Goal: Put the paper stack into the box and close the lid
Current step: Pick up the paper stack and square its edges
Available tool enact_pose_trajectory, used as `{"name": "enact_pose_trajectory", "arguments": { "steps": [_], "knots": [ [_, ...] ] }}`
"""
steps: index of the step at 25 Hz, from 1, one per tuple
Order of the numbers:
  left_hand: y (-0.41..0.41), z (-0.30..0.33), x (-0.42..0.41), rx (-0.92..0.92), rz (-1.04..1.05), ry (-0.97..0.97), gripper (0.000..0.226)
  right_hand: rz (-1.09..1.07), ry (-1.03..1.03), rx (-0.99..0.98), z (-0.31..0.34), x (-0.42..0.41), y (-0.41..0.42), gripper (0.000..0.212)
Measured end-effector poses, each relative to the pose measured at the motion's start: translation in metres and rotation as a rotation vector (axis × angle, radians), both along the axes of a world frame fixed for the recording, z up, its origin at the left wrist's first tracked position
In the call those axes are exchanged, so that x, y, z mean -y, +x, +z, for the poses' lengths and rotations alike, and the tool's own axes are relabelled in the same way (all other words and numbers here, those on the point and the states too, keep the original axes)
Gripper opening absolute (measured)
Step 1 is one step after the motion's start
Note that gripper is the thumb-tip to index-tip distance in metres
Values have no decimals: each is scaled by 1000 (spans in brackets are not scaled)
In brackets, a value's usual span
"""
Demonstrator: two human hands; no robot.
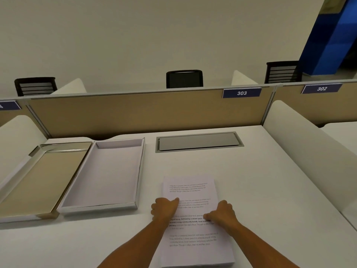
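Note:
A thick stack of printed white paper point(195, 192) lies on the white desk in front of me, right of centre. My left hand point(165, 208) grips its left edge, thumb on top. My right hand point(222, 212) grips its right edge the same way. The stack rests flat on the desk. To the left stands the open white box point(108, 176), shallow and empty. Its lid point(38, 178) lies further left, inside up, showing a tan interior with a silvery rim.
A grey metal cable hatch point(199, 142) is set into the desk behind the stack. A tan partition point(135, 113) with a sign reading 303 runs along the back. White side dividers point(301, 151) flank the desk. Black chairs point(184, 79) stand beyond the partition.

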State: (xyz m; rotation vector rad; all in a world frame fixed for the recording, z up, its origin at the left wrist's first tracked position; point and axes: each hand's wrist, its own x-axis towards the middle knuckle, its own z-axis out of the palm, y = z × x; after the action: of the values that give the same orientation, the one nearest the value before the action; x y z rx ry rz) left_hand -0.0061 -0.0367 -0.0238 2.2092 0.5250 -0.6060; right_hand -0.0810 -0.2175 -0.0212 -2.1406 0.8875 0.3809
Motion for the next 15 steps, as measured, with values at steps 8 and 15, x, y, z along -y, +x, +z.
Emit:
{"name": "enact_pose_trajectory", "arguments": {
  "steps": [8,15],
  "knots": [
    [58,-94,-14,-106,113,-299,83,7,18,-12,3,3,3,91],
    [17,22,-6,-145,90,-460,35,21,15,-21,-1,5,4,89]
  ]
}}
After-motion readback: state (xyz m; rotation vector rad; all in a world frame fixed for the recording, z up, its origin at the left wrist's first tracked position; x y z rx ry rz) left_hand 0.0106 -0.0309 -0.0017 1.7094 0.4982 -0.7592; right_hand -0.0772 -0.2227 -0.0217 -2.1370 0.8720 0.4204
